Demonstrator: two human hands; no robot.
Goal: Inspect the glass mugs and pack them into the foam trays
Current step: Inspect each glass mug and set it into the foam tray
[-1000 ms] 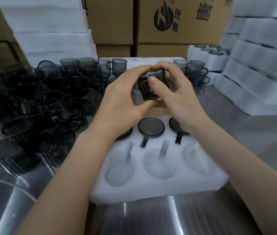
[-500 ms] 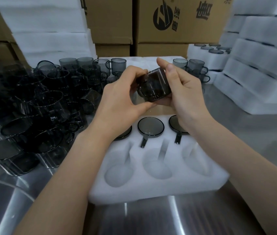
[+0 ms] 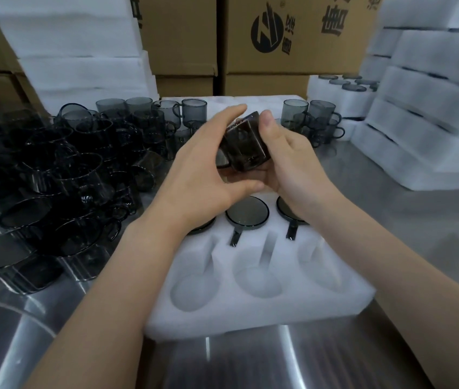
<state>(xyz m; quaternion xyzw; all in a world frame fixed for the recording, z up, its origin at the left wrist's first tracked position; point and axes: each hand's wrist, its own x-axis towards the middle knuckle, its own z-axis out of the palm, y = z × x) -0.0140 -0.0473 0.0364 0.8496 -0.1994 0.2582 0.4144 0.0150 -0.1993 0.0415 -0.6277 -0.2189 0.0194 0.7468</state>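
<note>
Both hands have tipped the mug (image 3: 246, 147) further over since a moment ago. The left hand (image 3: 203, 169) spans it, fingers above and thumb beneath; the right hand (image 3: 293, 164) cups it, thumb on its upper edge. Below lies the part-filled tray (image 3: 250, 313) on the desk (image 3: 250, 366).
</note>
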